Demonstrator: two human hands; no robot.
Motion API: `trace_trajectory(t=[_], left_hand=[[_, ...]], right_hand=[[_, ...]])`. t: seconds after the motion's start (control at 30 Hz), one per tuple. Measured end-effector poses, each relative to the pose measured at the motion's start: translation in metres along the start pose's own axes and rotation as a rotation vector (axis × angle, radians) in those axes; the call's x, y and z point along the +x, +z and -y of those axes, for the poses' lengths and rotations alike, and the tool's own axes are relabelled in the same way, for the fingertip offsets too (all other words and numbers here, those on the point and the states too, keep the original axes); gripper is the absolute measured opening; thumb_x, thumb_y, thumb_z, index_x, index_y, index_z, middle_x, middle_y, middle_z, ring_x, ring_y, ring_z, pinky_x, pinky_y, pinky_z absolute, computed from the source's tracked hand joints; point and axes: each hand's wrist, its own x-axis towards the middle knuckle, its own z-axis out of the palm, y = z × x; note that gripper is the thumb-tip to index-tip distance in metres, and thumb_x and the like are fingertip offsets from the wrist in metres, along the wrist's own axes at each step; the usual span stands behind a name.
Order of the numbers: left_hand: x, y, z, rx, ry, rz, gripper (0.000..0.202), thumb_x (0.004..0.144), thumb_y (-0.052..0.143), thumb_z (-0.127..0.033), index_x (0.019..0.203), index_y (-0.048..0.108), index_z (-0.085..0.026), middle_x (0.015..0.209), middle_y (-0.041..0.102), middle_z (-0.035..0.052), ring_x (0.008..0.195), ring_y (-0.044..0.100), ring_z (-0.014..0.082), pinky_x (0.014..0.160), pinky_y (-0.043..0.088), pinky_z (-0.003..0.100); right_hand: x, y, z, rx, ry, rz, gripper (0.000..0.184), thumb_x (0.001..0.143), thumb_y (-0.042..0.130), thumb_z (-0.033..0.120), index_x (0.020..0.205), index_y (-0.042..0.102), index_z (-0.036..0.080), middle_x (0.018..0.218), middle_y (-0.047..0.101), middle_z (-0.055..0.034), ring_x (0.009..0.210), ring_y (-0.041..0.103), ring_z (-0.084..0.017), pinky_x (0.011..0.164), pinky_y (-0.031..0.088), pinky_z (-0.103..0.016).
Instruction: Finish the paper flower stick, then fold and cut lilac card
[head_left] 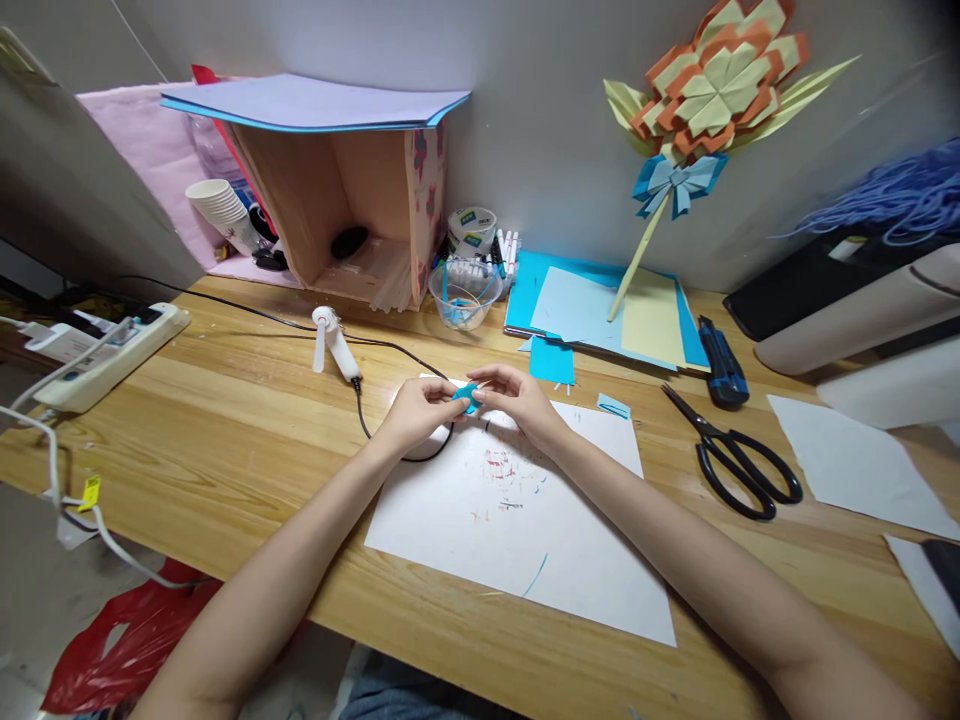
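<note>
Both hands (pixel 420 412) (pixel 521 402) pinch a small blue paper piece (pixel 466 397) above the white sheet (pixel 592 570).

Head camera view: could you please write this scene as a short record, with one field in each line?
Hands: left hand and right hand pinch a small blue paper piece
Under them: white sheet with coloured marks, on a wooden table
Left of sheet: white corded tool, power strip
Right of sheet: black scissors, with a utility knife beyond
Back: open box, paper flower
Unclear: exact shape of the held piece, partly covered by fingers
</note>
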Motion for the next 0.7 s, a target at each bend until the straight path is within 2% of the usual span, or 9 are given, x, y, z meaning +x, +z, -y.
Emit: trace_trajectory(t=[0.2, 0.37, 0.53, 0.7], left_hand=[[0.0011, -0.0016, 0.0025, -0.001, -0.022, 0.022, 0.024, 0.055, 0.075, -0.028, 0.066, 0.063, -0.01, 0.06, 0.062, 0.0011, 0.056, 0.061, 0.0123, 0.057, 0.048, 0.022], [0.0022, -0.0022, 0.0047, 0.015, -0.036, 0.046, 0.018, 0.06, 0.071, -0.025, 0.066, 0.063, -0.01, 0.059, 0.062, 0.0016, 0.055, 0.06, 0.0115, 0.055, 0.047, 0.021], [0.0029, -0.0027, 0.0062, 0.021, -0.039, 0.043, 0.018, 0.06, 0.07, -0.025, 0.066, 0.063, -0.011, 0.059, 0.063, 0.0015, 0.055, 0.06, 0.0113, 0.056, 0.047, 0.021], [0.0033, -0.0038, 0.0061, 0.019, -0.025, 0.022, 0.019, 0.059, 0.07, -0.028, 0.064, 0.063, -0.011, 0.057, 0.062, 0.0014, 0.053, 0.06, 0.0117, 0.053, 0.047, 0.021]], right_hand=[[0.0023, -0.0044, -0.0045, 0.013, -0.024, 0.029, 0.03, 0.068, 0.071, 0.03, 0.095, 0.063, 0.019, 0.096, 0.063, -0.0052, 0.078, 0.058, -0.014, 0.074, 0.046, -0.029], [0.0036, -0.0072, -0.0071, 0.098, -0.023, 0.04, 0.031, 0.064, 0.073, 0.026, 0.092, 0.062, 0.02, 0.082, 0.061, -0.0015, 0.076, 0.056, -0.014, 0.072, 0.045, -0.028], [0.0045, -0.0095, -0.0071, 0.186, -0.016, 0.03, 0.029, 0.062, 0.074, 0.023, 0.089, 0.063, 0.022, 0.078, 0.058, 0.0005, 0.074, 0.054, -0.013, 0.069, 0.044, -0.027], [0.0038, -0.0061, -0.0075, 0.09, -0.03, -0.024, 0.023, 0.065, 0.073, 0.031, 0.082, 0.064, 0.02, 0.082, 0.062, -0.0017, 0.075, 0.057, -0.014, 0.071, 0.046, -0.029]])
